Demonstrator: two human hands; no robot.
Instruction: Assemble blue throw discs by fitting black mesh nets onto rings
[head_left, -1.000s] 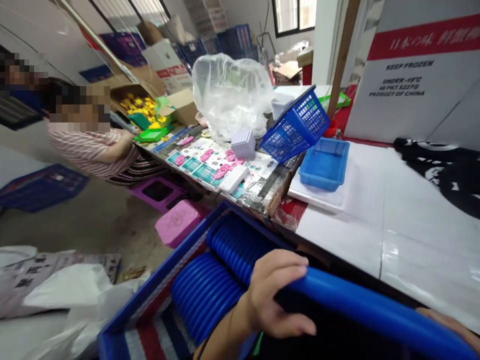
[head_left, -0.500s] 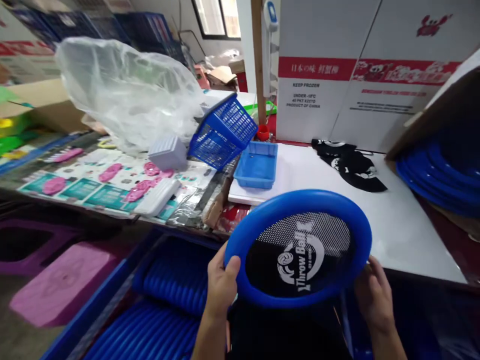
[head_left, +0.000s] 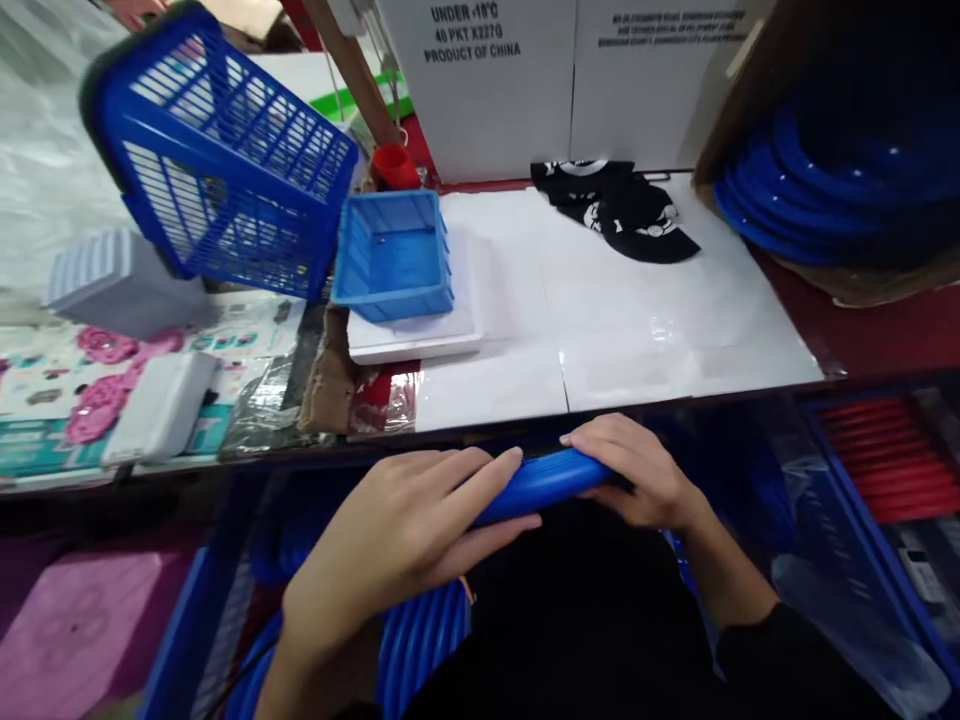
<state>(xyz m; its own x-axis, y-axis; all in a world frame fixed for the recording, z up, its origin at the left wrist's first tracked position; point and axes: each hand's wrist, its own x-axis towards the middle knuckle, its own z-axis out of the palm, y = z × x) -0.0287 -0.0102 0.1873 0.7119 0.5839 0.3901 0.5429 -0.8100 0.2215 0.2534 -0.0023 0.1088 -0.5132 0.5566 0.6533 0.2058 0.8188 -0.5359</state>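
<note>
Blue plastic rim [head_left: 544,480], and you held it edge-on just below the table [head_left: 637,330] edge. Left hand [head_left: 405,540] fingers were pressed together flat over the top, right hand [head_left: 637,480] curled round its end. It looked light, stiff, probably slick, so the rim itself was the spot to grab. Further back sat the tray [head_left: 394,255] and the basket [head_left: 225,160].

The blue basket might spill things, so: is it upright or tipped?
Tipped. The basket leans at a slant, resting on one lower edge beside the small blue tray.

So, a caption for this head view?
Left hand and right hand hold a blue plastic ring in front of a white tabletop.
</note>
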